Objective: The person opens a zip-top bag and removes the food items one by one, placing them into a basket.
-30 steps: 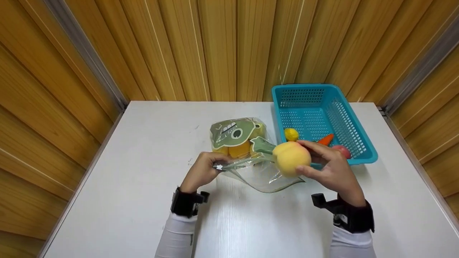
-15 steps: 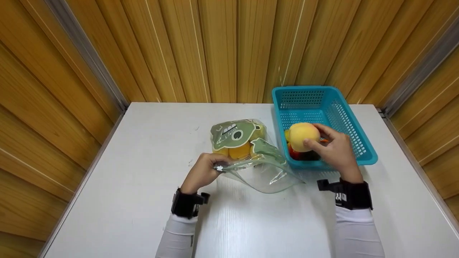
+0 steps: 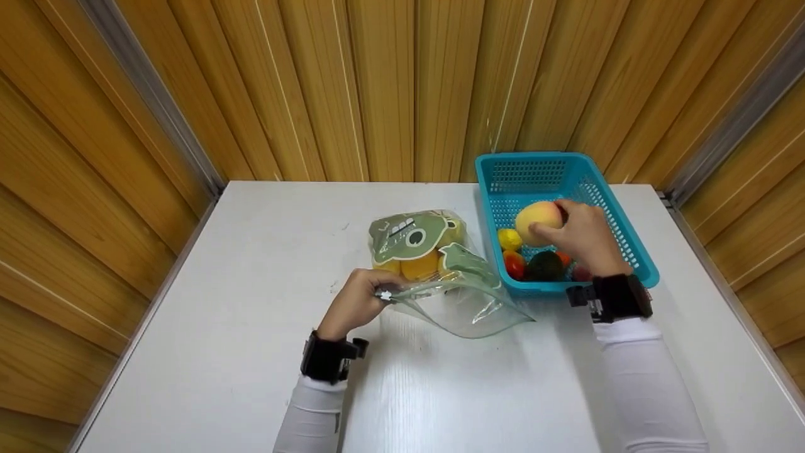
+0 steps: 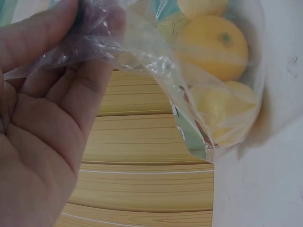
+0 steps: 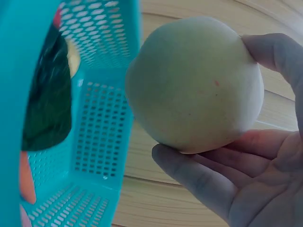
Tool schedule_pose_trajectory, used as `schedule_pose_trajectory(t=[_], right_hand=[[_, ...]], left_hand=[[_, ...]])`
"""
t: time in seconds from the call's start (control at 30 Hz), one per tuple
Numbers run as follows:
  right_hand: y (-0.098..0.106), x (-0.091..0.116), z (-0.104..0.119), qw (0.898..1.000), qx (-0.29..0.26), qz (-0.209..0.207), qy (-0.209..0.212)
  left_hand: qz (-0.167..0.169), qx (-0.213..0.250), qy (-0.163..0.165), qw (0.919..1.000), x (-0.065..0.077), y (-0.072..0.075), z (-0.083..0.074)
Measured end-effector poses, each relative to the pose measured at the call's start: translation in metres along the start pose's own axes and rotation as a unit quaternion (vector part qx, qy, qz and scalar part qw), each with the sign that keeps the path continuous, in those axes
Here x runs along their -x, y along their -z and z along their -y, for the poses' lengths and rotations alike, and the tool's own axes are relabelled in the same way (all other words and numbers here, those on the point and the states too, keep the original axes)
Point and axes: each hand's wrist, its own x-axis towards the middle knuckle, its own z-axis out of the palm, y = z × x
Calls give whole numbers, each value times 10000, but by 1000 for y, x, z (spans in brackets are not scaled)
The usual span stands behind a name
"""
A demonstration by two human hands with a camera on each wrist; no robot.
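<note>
My left hand [image 3: 355,302] pinches the edge of a clear zip bag [image 3: 412,234] printed with a green cartoon face, near its slider. The bag lies on the table with its mouth gaping towards me. Yellow and orange fruits show through it, among them an orange [image 4: 213,49] in the left wrist view. A yellow peach [image 3: 534,221] with a pink blush is held between the thumb and fingers of my right hand [image 3: 588,239], over the blue-green basket [image 3: 534,155]. The right wrist view shows the peach [image 5: 194,85] apart from the basket's wall.
In the basket's near end lie a lemon [image 3: 509,240], a red tomato-like item [image 3: 514,265], a dark green vegetable [image 3: 546,267] and an orange piece [image 3: 564,257]. A reddish round item is partly hidden by the right hand. Wood-patterned panels [image 3: 383,94] border the white table [image 3: 251,283].
My right hand has carried the peach from above the bag's mouth away from me and rightward, over the basket. The left hand and bag stay in place.
</note>
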Motion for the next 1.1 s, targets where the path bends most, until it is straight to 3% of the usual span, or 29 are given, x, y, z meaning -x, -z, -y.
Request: schedule_pose_trajectory(t=[0.23, 0.5, 0.8, 1.1], right_hand=[[-3, -29, -4, 9963, 540, 669, -70], [-5, -53, -10, 9793, 1029, 1692, -428], [-11, -60, -19, 9602, 1061, 2408, -943], [-14, -64, -20, 9436, 926, 2899, -1305]], left_hand=[[23, -83, 20, 10000, 1, 1, -1], [-1, -137, -29, 9999, 1, 1, -1], [-37, -131, -156, 9998, 1, 2, 1], [-24, -64, -72, 10000, 2, 2, -1]])
